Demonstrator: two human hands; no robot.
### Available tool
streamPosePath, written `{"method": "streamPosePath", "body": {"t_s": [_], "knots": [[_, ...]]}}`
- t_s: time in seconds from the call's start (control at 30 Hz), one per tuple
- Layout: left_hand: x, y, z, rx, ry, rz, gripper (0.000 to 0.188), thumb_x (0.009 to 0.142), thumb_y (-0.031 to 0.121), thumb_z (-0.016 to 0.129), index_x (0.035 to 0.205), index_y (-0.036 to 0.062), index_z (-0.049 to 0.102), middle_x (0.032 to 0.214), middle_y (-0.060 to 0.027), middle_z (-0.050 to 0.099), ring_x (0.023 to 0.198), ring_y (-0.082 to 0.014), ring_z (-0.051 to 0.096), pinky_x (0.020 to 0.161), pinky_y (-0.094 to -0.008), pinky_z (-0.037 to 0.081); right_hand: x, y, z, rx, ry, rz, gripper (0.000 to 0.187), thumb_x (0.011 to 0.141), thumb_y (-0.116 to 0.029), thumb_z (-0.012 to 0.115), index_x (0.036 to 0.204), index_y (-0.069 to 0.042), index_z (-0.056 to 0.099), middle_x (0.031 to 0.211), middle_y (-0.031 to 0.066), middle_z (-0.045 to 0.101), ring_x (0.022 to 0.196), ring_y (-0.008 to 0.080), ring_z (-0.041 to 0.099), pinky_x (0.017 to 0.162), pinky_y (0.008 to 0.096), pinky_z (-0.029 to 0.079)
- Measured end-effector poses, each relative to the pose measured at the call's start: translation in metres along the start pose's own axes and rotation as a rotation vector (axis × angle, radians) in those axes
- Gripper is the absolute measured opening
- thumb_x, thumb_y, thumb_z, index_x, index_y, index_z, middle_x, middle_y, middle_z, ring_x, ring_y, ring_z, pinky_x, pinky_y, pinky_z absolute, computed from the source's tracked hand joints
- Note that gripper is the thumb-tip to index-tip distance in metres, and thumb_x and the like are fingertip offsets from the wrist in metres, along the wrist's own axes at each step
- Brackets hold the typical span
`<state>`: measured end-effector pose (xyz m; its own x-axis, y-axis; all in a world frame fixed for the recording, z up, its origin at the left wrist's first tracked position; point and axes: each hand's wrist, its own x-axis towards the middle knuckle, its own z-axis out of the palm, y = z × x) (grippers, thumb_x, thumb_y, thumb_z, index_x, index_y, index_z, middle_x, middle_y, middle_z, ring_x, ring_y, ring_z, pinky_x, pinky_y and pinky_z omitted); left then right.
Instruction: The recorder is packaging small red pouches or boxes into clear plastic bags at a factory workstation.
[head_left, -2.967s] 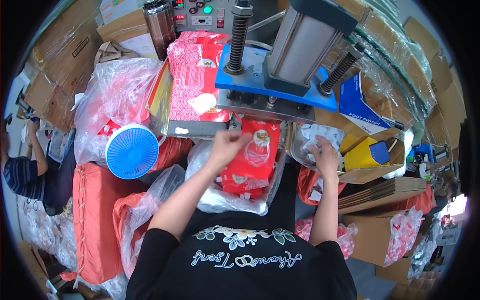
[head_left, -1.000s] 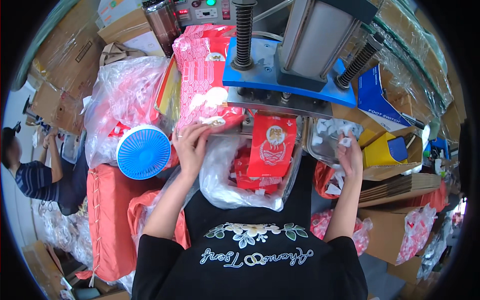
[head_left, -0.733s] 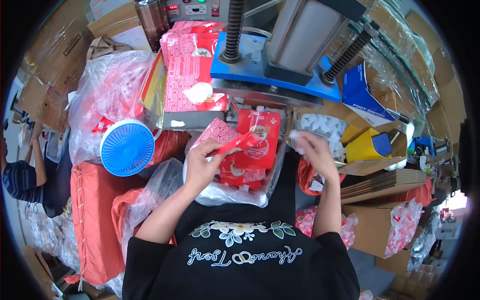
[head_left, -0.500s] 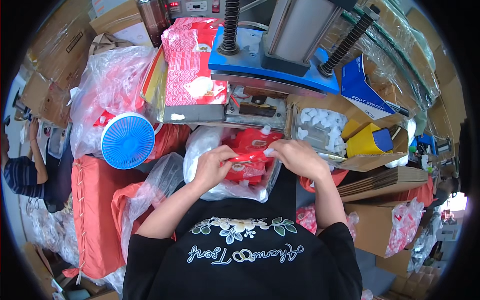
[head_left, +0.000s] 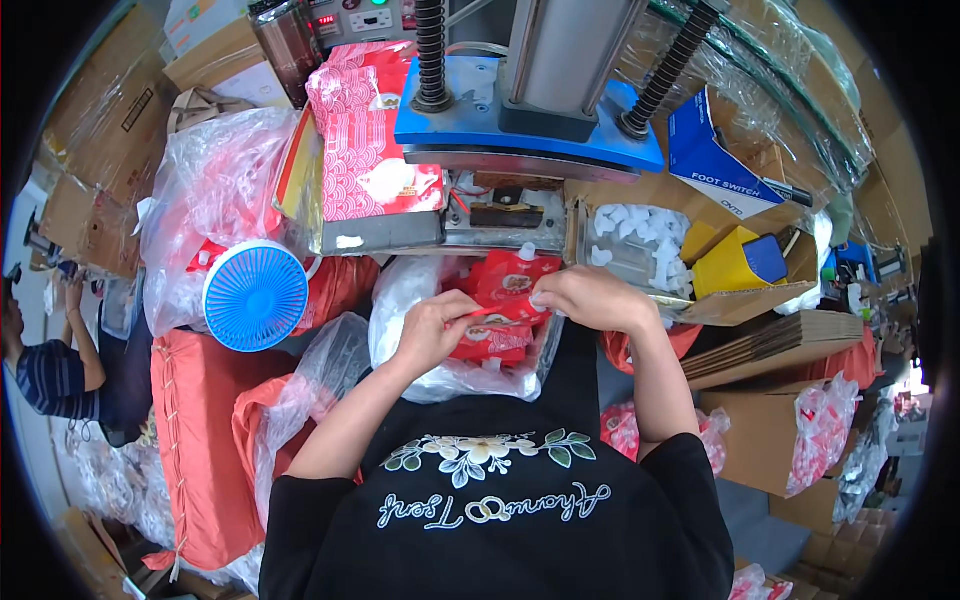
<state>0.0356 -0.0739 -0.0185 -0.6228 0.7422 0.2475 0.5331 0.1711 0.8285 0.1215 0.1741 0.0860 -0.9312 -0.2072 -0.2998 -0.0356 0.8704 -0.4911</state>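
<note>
Between my hands is a red spout pouch [head_left: 507, 313], held above a clear plastic bag [head_left: 398, 322] with several red pouches [head_left: 494, 345] in it. My left hand [head_left: 436, 325] is closed in a pinch on the pouch's left edge. At the right end my right hand [head_left: 588, 299] is closed on the pouch, with a small white piece, likely a spout, showing at its fingertips. Just beyond the held pouch a white spout [head_left: 527, 252] sticks up from red film; I cannot tell whether it belongs to another pouch.
A press with a blue plate [head_left: 500, 125] stands ahead, beside stacked red-and-white pouches [head_left: 370, 170]. White plastic spouts [head_left: 650, 240] fill a tray in the carton at right. A blue fan [head_left: 255, 296] is at left. Farther left, another person [head_left: 60, 370] works.
The view has shifted slightly. My right fingers have closed further over the white piece at the pouch's right end, and less of it shows. My left hand keeps its pinch.
</note>
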Motion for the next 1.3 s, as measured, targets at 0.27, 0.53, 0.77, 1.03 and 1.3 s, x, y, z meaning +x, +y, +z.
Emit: {"method": "streamPosePath", "body": {"t_s": [0.27, 0.53, 0.77, 1.03, 1.3], "knots": [[0.009, -0.013, 0.011, -0.497, 0.051, -0.367, 0.023, 0.092, 0.017, 0.068, 0.099, -0.0049, 0.072, 0.083, -0.005, 0.072, 0.074, -0.0085, 0.063, 0.067, -0.0252, 0.05, 0.014, 0.022, 0.009, 0.544, 0.423, -0.081, 0.029, 0.1, -0.025, 0.054, 0.115, -0.004, 0.068, 0.085, 0.0062, 0.069, 0.079, 0.0158, 0.064, 0.066, 0.0285, 0.048], [0.064, 0.021, 0.02, -1.093, 0.288, -0.664, 0.027, 0.091, 0.017, 0.07, 0.1, -0.0091, 0.07, 0.086, -0.0113, 0.072, 0.073, -0.0147, 0.069, 0.063, -0.0272, 0.055, -0.011, 0.075, -0.003, 1.263, 0.821, 0.188, 0.034, 0.105, -0.029, 0.048, 0.116, 0.0, 0.063, 0.09, 0.0037, 0.063, 0.072, 0.0099, 0.055, 0.064, 0.0244, 0.047], [0.071, 0.001, 0.004, -0.89, 0.193, -0.553, 0.027, 0.093, 0.018, 0.069, 0.106, -0.0058, 0.07, 0.088, -0.0107, 0.073, 0.074, -0.0162, 0.07, 0.062, -0.0282, 0.053, -0.019, 0.094, 0.02, 1.317, 0.834, 0.089, 0.032, 0.095, -0.007, 0.062, 0.126, 0.001, 0.057, 0.112, 0.0109, 0.065, 0.09, 0.0154, 0.064, 0.083, 0.0312, 0.056], [0.035, -0.044, -0.067, 0.687, 0.326, -0.03, 0.066, 0.079, 0.029, 0.077, 0.138, 0.0124, 0.052, 0.141, -0.0115, 0.052, 0.14, -0.027, 0.04, 0.117, -0.0483, 0.021, -0.021, 0.111, 0.036, 0.854, 0.888, 0.197, 0.023, 0.098, -0.012, 0.06, 0.118, -0.003, 0.062, 0.097, 0.003, 0.066, 0.086, 0.0079, 0.06, 0.073, 0.0233, 0.051], [0.015, 0.018, -0.062, -0.185, 0.409, -0.19, 0.01, 0.084, 0.001, 0.074, 0.093, -0.0013, 0.073, 0.083, -0.0032, 0.068, 0.077, -0.0073, 0.06, 0.069, -0.0229, 0.046, -0.01, 0.014, 0.009, 0.686, 0.808, 0.144, 0.023, 0.087, -0.006, 0.069, 0.109, -0.001, 0.067, 0.103, 0.0054, 0.07, 0.096, 0.0113, 0.063, 0.084, 0.0258, 0.048]]}}
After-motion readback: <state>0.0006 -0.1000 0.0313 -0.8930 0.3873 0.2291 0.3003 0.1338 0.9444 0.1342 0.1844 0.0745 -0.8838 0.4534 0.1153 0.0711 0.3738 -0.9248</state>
